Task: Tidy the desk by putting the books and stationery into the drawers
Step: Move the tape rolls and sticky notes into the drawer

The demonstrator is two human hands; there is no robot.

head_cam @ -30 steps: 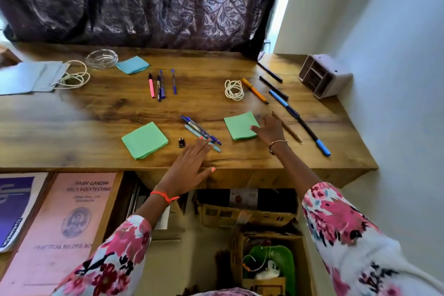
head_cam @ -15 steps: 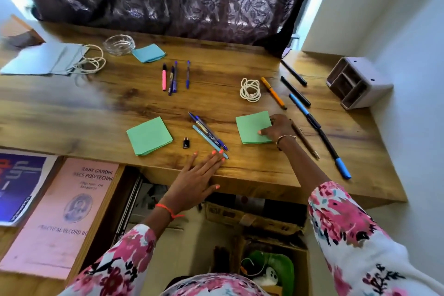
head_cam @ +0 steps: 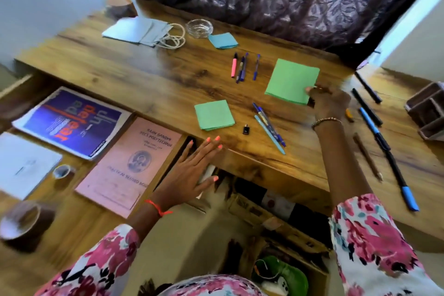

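Note:
My right hand (head_cam: 330,102) pinches the near right corner of a green sticky-note pad (head_cam: 292,80) and holds it raised above the wooden desk (head_cam: 144,74). A second green pad (head_cam: 213,115) lies flat near the front edge, with a small black adapter (head_cam: 245,129) beside it. My left hand (head_cam: 189,170) hovers flat, fingers spread, over the desk's front edge and the gap beside the open drawer (head_cam: 79,223). The drawer holds a pink record book (head_cam: 131,163), a blue-purple magazine (head_cam: 72,122) and a white booklet (head_cam: 21,166). Pens (head_cam: 269,127) lie between my hands.
Further back lie a pink marker with several pens (head_cam: 240,67), a blue pad (head_cam: 223,40), a glass dish (head_cam: 199,27), grey paper with cord (head_cam: 141,31). Markers and a pencil (head_cam: 374,127) lie right, near a desk organiser (head_cam: 427,108). Tape rolls (head_cam: 26,223) sit in the drawer; boxes (head_cam: 276,218) below.
My right hand has lifted the right green pad off the desk. My left hand slid left off the desk edge. The view swung left, showing more of the open drawer.

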